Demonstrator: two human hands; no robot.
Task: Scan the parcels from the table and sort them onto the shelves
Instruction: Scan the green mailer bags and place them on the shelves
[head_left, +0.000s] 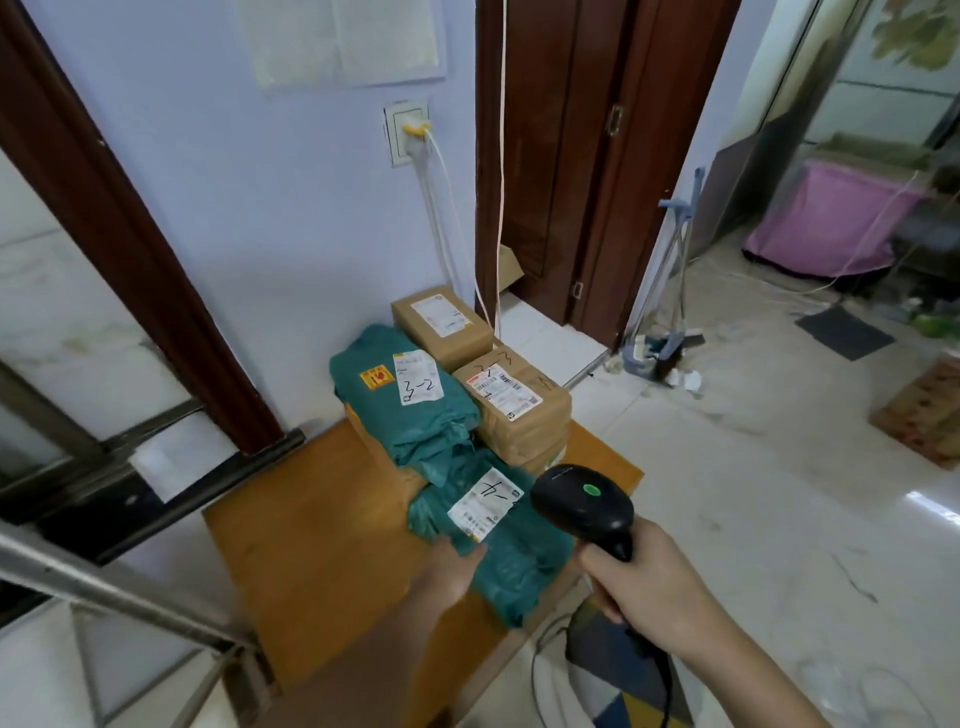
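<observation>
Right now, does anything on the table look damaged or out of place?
Nothing looks damaged. The green parcel held by the left hand overhangs the table edge; the other parcels sit stacked at the back.

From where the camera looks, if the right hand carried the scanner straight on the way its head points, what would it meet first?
Probably the white label on the near green parcel, which the left hand holds. The right hand aims the scanner there, though depth is unclear.
</observation>
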